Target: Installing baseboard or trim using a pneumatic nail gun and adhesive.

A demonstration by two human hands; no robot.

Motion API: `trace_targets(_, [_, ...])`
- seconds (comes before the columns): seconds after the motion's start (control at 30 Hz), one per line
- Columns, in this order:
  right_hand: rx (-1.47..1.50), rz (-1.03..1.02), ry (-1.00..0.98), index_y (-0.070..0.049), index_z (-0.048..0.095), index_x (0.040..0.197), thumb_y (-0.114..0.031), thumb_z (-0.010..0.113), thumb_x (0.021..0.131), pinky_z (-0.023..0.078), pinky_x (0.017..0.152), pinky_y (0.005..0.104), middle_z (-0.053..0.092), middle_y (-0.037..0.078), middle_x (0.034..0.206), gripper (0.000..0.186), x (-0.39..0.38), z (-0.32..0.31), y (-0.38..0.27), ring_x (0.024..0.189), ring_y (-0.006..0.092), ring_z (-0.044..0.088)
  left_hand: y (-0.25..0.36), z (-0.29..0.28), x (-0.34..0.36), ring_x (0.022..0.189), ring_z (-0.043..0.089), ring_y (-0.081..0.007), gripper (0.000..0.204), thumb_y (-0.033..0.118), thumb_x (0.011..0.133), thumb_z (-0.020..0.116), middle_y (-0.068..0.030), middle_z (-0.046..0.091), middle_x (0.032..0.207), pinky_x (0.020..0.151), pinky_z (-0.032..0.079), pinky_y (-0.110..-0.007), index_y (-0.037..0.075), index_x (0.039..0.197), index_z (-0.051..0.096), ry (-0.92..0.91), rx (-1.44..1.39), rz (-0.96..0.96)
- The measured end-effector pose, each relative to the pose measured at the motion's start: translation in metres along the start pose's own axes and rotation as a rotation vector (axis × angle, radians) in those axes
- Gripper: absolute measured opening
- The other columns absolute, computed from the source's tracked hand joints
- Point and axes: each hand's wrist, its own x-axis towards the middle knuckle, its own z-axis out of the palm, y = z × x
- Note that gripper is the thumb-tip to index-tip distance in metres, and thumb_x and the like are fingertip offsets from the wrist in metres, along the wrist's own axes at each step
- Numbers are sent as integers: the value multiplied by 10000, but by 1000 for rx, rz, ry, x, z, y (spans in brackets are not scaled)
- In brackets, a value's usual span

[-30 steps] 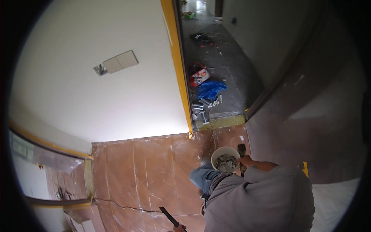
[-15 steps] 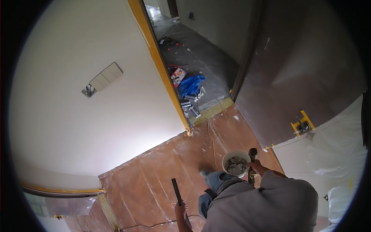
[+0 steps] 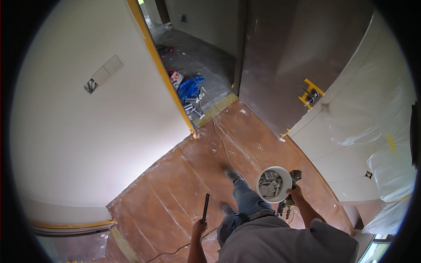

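My left hand is closed round a long, thin black bar that points away from me. At my right side, my right hand is closed at the rim of a white bucket, with a dark and greenish power tool beside it. How that hand divides its grip between the two is partly hidden. Grey, flat broken pieces lie in the bucket.
Brown sheeting covers the floor, with a cord across it. A doorway ahead shows a blue bag and metal cylinders. A dark door has a yellow-taped handle. Plastic film hangs at right.
I have moved and turned somewhat to the right; the doorway now appears further left. The bucket and the tool beside it travel with me, and the black bar stays in my left hand.
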Motion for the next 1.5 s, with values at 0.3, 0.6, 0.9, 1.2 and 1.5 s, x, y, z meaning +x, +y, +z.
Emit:
trace_targets(0.3, [-57, 45, 115, 43, 636, 1136, 4, 678, 676, 577, 683, 372, 694, 116, 911, 464, -107, -112, 40, 736, 236, 687, 24, 66, -30, 681, 714, -243, 376, 307, 891, 699, -156, 731, 809, 654, 565, -368, -21, 1077, 701, -118, 178, 66])
trace_targets(0.6, [-69, -37, 8, 26, 620, 1190, -4, 725, 690, 577, 720, 345, 701, 113, 961, 512, -60, -94, 38, 796, 210, 694, 166, 188, -18, 762, 682, -201, 460, 413, 929, 680, -137, 720, 835, 697, 530, -362, -23, 1073, 687, -502, 239, 312])
trace_targets(0.9, [-112, -165, -304, 44, 623, 1192, -84, 764, 672, 554, 835, 354, 715, 134, 1023, 554, 9, -42, -7, 898, 213, 689, 256, 190, -65, 796, 662, -173, 467, 414, 1042, 540, -90, 717, 899, 748, 518, -319, -31, 1106, 664, -252, -184, 228])
trace_targets(1.2, [-315, -354, -623, 21, 594, 1253, -244, 859, 706, 567, 813, 393, 715, 167, 1082, 663, 40, 24, -58, 915, 258, 706, 255, 155, -87, 730, 652, -172, 364, 221, 853, 775, -83, 683, 850, 683, 541, -324, -36, 1084, 658, 110, -140, 332])
trace_targets(1.5, [-710, -422, -793, -16, 583, 1236, -503, 763, 828, 542, 836, 435, 729, 188, 968, 661, 36, 62, -74, 911, 341, 705, 195, 66, -92, 722, 733, -250, 338, 200, 831, 728, -158, 726, 796, 678, 561, -385, -42, 1061, 682, 317, 123, 187])
